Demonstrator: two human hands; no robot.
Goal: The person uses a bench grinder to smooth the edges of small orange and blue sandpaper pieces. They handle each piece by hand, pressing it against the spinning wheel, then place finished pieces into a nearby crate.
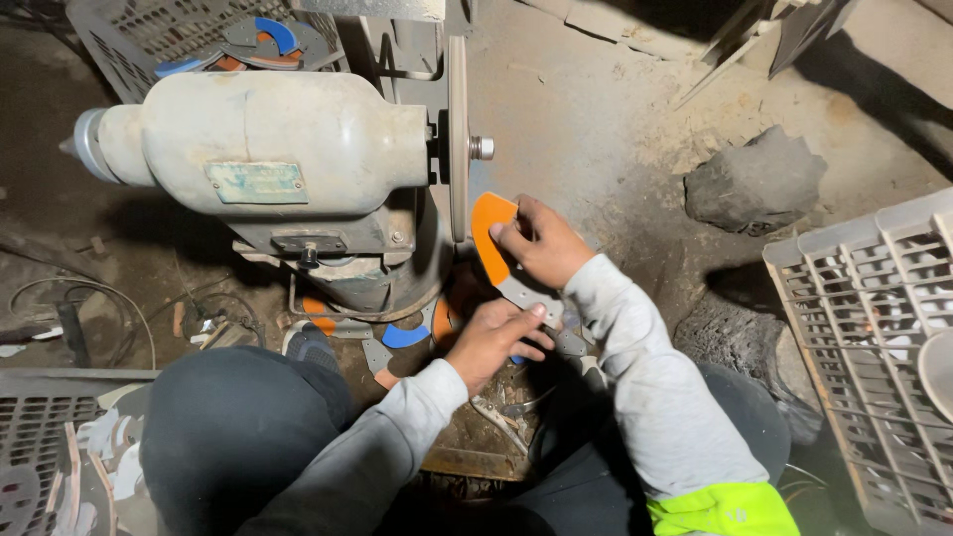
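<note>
Head view: our right hand (541, 241) is closed on the orange-bladed curved piece (488, 248), fingers over its upper end, pressing the orange edge up beside the grinding wheel (458, 139); whether it's touching the disc we can't tell; our left hand (491, 339) is curled round the grey metal end (526, 298) of the same piece, thumb on top, just below the right. Step in hand, by our reckoning: grinding the piece's edge on the wheel of the bench grinder (268, 149) (motor body sits well left of both hands). Next move prob. needs steady two-hand pressure & fingertips kept off the disc; loose orange and blue pieces (405, 335) lie just left of the left hand; grey crate (874, 298) well right of the right.
</note>
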